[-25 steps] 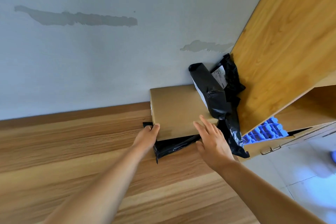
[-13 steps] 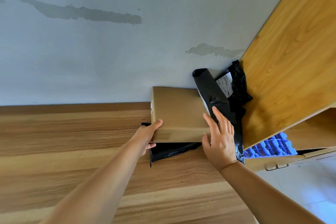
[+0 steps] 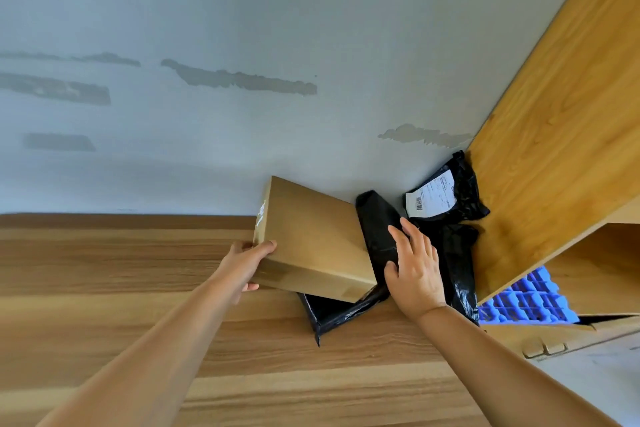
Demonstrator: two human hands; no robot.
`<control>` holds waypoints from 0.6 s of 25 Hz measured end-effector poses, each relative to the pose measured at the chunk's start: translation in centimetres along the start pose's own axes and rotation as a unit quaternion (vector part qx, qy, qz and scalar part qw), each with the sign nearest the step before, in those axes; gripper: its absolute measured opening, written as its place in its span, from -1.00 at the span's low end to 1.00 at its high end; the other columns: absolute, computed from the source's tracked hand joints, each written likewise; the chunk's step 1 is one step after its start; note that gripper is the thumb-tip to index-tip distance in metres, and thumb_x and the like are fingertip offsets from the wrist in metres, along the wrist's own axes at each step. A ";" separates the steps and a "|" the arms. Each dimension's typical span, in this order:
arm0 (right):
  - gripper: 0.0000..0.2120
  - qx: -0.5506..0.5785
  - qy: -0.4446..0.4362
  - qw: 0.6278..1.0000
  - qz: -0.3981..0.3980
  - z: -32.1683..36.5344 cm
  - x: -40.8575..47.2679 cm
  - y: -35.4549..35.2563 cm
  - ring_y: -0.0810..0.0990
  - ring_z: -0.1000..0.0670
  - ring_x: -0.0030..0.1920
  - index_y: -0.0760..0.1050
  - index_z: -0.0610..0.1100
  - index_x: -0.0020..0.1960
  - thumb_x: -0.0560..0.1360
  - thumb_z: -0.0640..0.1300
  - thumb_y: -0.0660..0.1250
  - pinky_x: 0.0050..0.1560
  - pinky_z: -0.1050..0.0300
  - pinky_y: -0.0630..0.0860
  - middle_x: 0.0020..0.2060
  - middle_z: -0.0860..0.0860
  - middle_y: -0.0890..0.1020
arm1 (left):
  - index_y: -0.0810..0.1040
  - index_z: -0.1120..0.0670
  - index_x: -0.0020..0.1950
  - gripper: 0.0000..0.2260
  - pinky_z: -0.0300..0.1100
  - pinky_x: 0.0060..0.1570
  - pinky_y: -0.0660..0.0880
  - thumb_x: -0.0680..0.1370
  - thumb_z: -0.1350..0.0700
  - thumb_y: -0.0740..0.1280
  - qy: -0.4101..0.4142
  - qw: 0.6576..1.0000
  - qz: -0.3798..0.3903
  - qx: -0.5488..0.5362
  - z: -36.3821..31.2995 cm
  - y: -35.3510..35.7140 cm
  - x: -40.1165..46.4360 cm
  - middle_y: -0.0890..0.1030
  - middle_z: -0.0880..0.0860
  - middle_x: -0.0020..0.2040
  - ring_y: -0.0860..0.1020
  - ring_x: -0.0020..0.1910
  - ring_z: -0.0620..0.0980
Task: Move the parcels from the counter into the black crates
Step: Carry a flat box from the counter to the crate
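A person's two hands work at a pile of parcels in the far corner of a wooden counter, where the grey wall meets a tall wooden cabinet side. The left hand grips the near left corner of a brown cardboard box, thumb on top and fingers curled beneath, and the box sits tilted, its left edge raised off the surface. The right hand lies with fingers spread and fairly straight against a black plastic mailer leaning on the box's right side. A second black mailer with a white shipping label stands against the cabinet, and another black bag lies flat under the box. No black crate appears in view; only a blue ribbed plastic object shows below the counter's end, at the right. As far as can be judged, none of these visible parcels has left the counter, so at least four remain to be moved, with the box likely the first to go.
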State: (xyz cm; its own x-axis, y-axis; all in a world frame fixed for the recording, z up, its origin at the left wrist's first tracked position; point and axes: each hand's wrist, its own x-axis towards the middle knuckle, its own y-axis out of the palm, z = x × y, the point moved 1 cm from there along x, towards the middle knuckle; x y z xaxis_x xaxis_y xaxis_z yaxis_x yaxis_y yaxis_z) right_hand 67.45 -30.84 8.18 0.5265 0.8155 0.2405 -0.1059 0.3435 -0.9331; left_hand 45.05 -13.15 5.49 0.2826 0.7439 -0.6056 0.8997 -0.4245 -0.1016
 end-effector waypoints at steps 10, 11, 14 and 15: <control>-0.59 0.172 0.085 0.979 0.067 7.7 0.5 -1.1 0.36 0.00 0.37 0.28 -0.08 0.45 0.62 -0.06 0.16 0.32 0.03 0.37 0.37 0.01 0.40 | 0.40 -0.02 0.31 -0.64 0.01 0.02 0.57 0.55 -0.04 0.35 0.067 0.995 0.017 -0.065 -0.8 -10.4 -5.4 0.51 0.05 0.18 0.53 0.14 0.08; -0.58 0.212 0.114 0.967 0.087 8.6 1.0 -1.4 0.39 -0.01 0.34 0.27 -0.07 0.46 0.62 -0.01 0.13 0.30 0.02 0.38 0.35 0.00 0.42 | 0.39 -0.04 0.33 -0.63 0.00 0.00 0.58 0.55 -0.03 0.34 0.074 0.994 0.021 -0.074 -1.1 -11.1 -5.9 0.51 0.05 0.19 0.54 0.14 0.08; -0.61 0.370 0.193 0.900 0.129 11.8 2.4 -2.6 0.48 -0.03 0.13 0.36 -0.11 0.37 0.64 0.05 0.08 0.13 0.08 0.40 0.14 -0.03 0.51 | 0.35 -0.08 0.38 -0.60 0.01 0.02 0.57 0.56 -0.03 0.32 0.102 0.989 0.038 -0.096 -2.0 -12.7 -7.2 0.51 0.07 0.21 0.56 0.13 0.11; -0.64 0.421 0.211 0.872 0.135 12.8 2.7 -3.2 0.50 0.00 0.05 0.40 -0.10 0.31 0.64 0.06 0.07 0.06 0.11 0.41 0.07 -0.01 0.52 | 0.34 -0.10 0.39 -0.61 0.02 0.07 0.55 0.57 -0.02 0.30 0.115 0.988 0.041 -0.099 -2.4 -13.2 -7.5 0.52 0.07 0.21 0.56 0.13 0.12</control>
State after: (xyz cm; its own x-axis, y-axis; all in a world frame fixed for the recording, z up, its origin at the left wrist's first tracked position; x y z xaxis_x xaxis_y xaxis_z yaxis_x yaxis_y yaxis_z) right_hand 58.43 -23.74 15.20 0.6310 0.7364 -0.2440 -0.7625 0.5306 -0.3702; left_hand 31.88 -11.94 13.30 0.4049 0.8184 -0.4078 0.9116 -0.3958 0.1107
